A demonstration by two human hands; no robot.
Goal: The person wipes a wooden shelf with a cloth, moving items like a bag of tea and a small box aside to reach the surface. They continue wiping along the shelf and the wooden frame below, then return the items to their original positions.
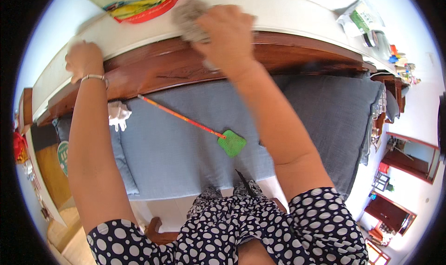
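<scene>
My right hand (227, 35) presses a crumpled grey-beige cloth (189, 19) onto the white ledge (288, 14) behind the sofa's back. Hand and cloth are a little blurred. Further left, my left hand (84, 59) is curled at the edge of the same ledge, a bracelet round its wrist. Something pale shows just past its fingers, too smeared to name. Between the two hands, a colourful bag with a red lower edge (148, 14) stands on the ledge.
Below the dark wooden back rail (153, 70) is a blue-grey sofa seat (186, 149). A fly swatter (231, 143) with a green head and a white crumpled cloth or glove (119, 115) lie there. A white-and-green packet (364, 19) sits at the ledge's right end.
</scene>
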